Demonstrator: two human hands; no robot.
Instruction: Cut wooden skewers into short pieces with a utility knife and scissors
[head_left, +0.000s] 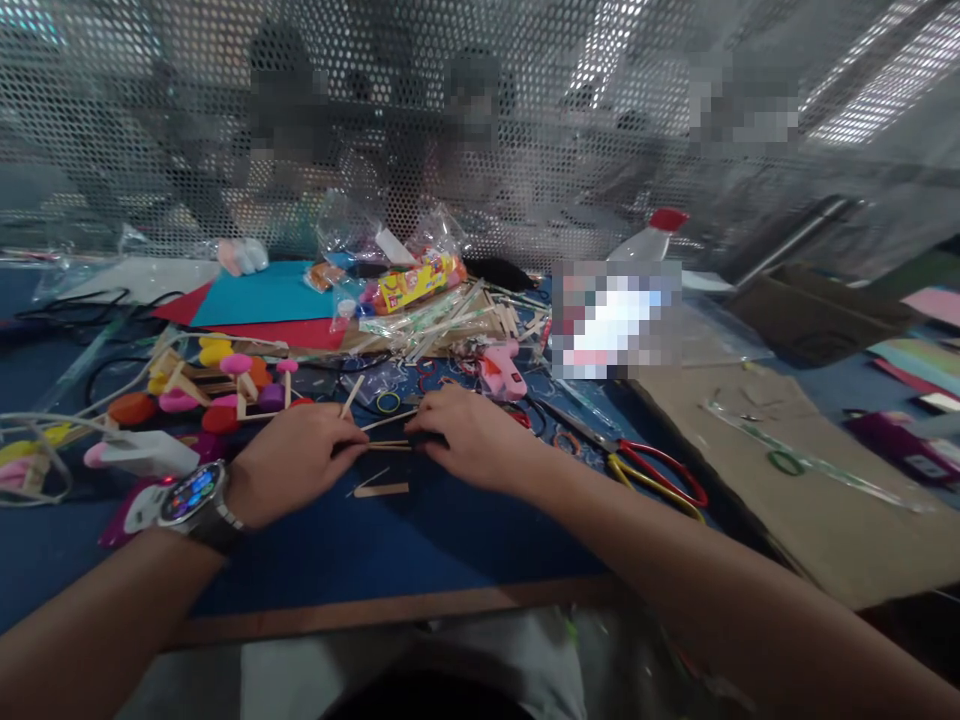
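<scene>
My left hand [296, 460], with a smartwatch [193, 495] on the wrist, rests on the blue table [420, 540] with fingers curled on thin wooden sticks [388, 444]. My right hand [469, 435] faces it from the right, fingers pinched on the other end of the same sticks. A loose flat stick [381, 489] lies just below the hands. Another stick [351, 396] pokes up from above my left hand.
Colourful foam pieces and stick frames [217, 385] lie at left. A heap of sticks and plastic bags [435, 310] sits behind, beside a pink glue gun [502, 370]. Red-and-yellow scissors [652, 470] and brown cardboard [795, 480] lie at right. A perforated screen [480, 120] stands behind, with people beyond.
</scene>
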